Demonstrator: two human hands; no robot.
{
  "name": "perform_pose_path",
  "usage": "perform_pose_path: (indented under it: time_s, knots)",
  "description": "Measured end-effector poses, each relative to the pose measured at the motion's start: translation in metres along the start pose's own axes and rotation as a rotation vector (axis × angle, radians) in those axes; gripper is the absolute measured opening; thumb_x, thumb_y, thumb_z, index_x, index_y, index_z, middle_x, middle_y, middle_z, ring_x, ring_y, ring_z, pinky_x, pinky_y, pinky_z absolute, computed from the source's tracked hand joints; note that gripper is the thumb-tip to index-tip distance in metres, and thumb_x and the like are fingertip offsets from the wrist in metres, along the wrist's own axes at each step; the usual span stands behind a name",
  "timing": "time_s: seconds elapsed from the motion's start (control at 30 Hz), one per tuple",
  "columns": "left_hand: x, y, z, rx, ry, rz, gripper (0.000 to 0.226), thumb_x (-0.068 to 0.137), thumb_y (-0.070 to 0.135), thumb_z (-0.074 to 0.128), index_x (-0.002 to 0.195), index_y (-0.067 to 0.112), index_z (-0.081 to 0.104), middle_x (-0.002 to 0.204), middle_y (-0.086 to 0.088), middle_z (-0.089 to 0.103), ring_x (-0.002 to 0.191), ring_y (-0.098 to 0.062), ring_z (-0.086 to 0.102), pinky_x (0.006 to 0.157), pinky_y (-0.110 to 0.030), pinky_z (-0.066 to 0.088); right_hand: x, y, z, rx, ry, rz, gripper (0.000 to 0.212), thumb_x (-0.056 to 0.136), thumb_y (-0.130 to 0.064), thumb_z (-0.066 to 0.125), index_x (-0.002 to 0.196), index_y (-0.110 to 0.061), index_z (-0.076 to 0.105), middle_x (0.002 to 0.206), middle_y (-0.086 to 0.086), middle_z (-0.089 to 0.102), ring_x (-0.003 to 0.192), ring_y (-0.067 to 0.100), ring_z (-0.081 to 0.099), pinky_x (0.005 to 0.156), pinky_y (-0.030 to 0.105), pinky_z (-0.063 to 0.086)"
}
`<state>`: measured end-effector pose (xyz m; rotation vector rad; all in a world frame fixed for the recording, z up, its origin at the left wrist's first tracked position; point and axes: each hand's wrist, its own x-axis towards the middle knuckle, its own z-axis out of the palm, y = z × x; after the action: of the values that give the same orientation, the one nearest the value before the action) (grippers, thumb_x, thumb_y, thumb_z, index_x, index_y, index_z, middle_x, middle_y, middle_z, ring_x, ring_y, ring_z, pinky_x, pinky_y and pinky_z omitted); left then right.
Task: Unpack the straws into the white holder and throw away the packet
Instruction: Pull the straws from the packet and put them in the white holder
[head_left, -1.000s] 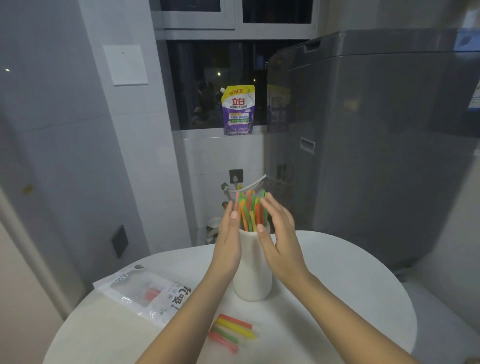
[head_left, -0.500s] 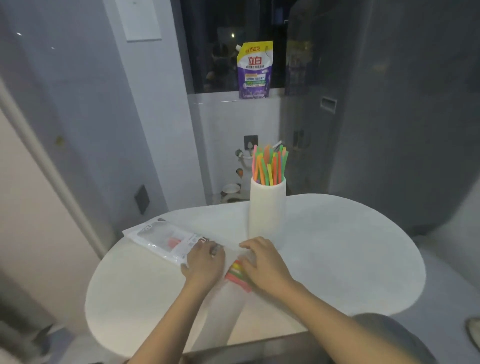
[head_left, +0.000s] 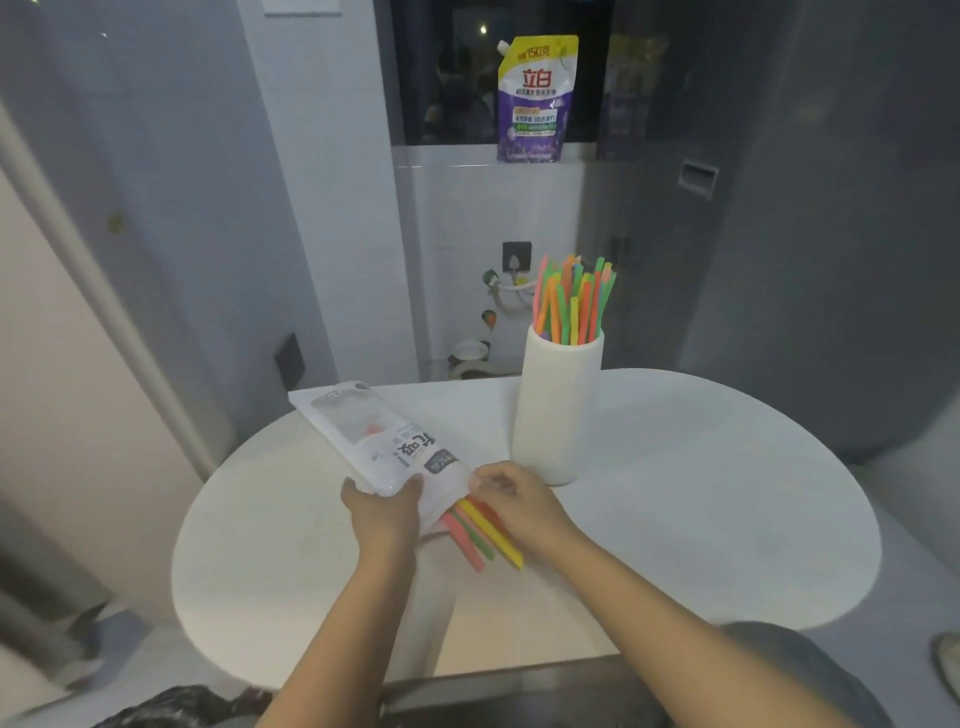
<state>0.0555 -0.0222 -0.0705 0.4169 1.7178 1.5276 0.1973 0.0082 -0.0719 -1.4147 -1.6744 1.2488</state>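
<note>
holder (head_left: 557, 410) mostly full. left hand (head_left: 385, 512) grips packet (head_left: 382, 441) just left of it, right hand (head_left: 511, 501) pinches packet mouth over loose straws (head_left: 483, 530). next imo: grab those, drop em in.

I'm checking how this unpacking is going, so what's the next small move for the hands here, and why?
Probably lift the loose straws off the table with the right hand and drop them into the white holder. They lie flat by the packet mouth, which the left hand grips, while the holder already has the other straws standing in it.
</note>
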Motion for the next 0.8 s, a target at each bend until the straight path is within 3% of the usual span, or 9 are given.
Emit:
perform_pose_path:
  time_s: [0.13,0.27,0.4,0.43,0.5,0.57,0.6,0.67,0.8]
  knots:
    - [-0.001,0.009,0.001,-0.249,-0.275,-0.248,0.026,0.087,-0.001,0.052,0.112,-0.001,0.060,0.089,-0.017,0.067,0.079,-0.031,0.064,0.068,-0.041,0.057,-0.006,-0.006,-0.005,0.068,0.044,-0.025,0.027,0.084,-0.027,0.066,0.111,-0.021,0.062,0.116,-0.002,0.058,0.099,0.008,0.054,0.078,0.015,0.039]
    - [-0.004,0.015,0.002,-0.341,-0.435,-0.335,0.014,0.089,0.013,0.048,0.097,0.010,0.060,0.074,-0.013,0.071,0.069,-0.030,0.066,0.067,-0.038,0.052,-0.013,-0.010,-0.007,0.099,0.034,-0.061,0.028,0.084,-0.025,0.066,0.111,-0.030,0.061,0.123,0.001,0.056,0.096,0.005,0.057,0.079,0.013,0.042]
    - [-0.007,0.014,0.008,-0.409,-0.405,-0.160,0.036,0.091,0.020,0.056,0.125,0.009,0.056,0.114,-0.017,0.066,0.099,-0.033,0.064,0.081,-0.042,0.052,-0.017,-0.016,-0.010,0.249,-0.001,-0.092,0.038,0.087,-0.032,0.063,0.123,-0.035,0.052,0.120,-0.017,0.054,0.091,-0.018,0.055,0.074,0.004,0.044]
    - [-0.008,0.014,0.009,-0.422,-0.391,-0.083,0.039,0.090,0.018,0.059,0.129,0.013,0.054,0.118,-0.012,0.066,0.102,-0.029,0.065,0.079,-0.038,0.055,-0.018,-0.017,-0.010,0.264,0.014,-0.060,0.040,0.088,-0.037,0.060,0.126,-0.034,0.050,0.117,-0.019,0.053,0.092,-0.016,0.055,0.071,0.004,0.044]
    - [-0.011,0.017,0.010,-0.437,-0.369,0.085,0.043,0.089,0.015,0.062,0.131,0.019,0.052,0.121,-0.006,0.067,0.106,-0.023,0.067,0.079,-0.035,0.056,-0.019,-0.019,-0.009,0.356,-0.008,0.073,0.039,0.090,-0.044,0.053,0.126,-0.028,0.052,0.107,-0.012,0.060,0.091,0.002,0.063,0.067,0.012,0.050]
    - [-0.015,0.019,0.011,-0.389,-0.352,0.252,0.048,0.086,0.016,0.065,0.131,0.019,0.050,0.125,-0.006,0.065,0.114,-0.023,0.063,0.096,-0.043,0.050,-0.019,-0.020,-0.007,0.536,-0.117,0.218,0.039,0.093,-0.049,0.045,0.113,-0.019,0.061,0.096,0.001,0.070,0.085,0.022,0.071,0.064,0.029,0.056]
    - [-0.019,0.020,0.012,-0.342,-0.341,0.323,0.052,0.084,0.018,0.067,0.132,0.020,0.049,0.127,-0.005,0.063,0.116,-0.022,0.061,0.101,-0.046,0.046,-0.020,-0.021,-0.007,0.612,-0.165,0.276,0.042,0.093,-0.051,0.042,0.104,-0.017,0.065,0.092,0.004,0.073,0.083,0.026,0.072,0.062,0.031,0.056]
    - [-0.025,0.020,0.015,-0.264,-0.321,0.413,0.055,0.080,0.024,0.069,0.131,0.025,0.048,0.126,0.002,0.064,0.117,-0.017,0.060,0.101,-0.045,0.046,-0.019,-0.020,-0.009,0.696,-0.225,0.340,0.048,0.092,-0.055,0.040,0.095,-0.016,0.069,0.089,0.006,0.075,0.081,0.027,0.072,0.055,0.025,0.051]
    - [-0.031,0.021,0.019,-0.244,-0.292,0.456,0.054,0.078,0.028,0.071,0.127,0.032,0.049,0.122,0.010,0.065,0.112,-0.008,0.061,0.096,-0.037,0.049,-0.019,-0.022,-0.011,0.707,-0.260,0.394,0.048,0.089,-0.056,0.046,0.099,-0.015,0.068,0.080,0.004,0.075,0.065,0.017,0.070,0.046,0.019,0.041]
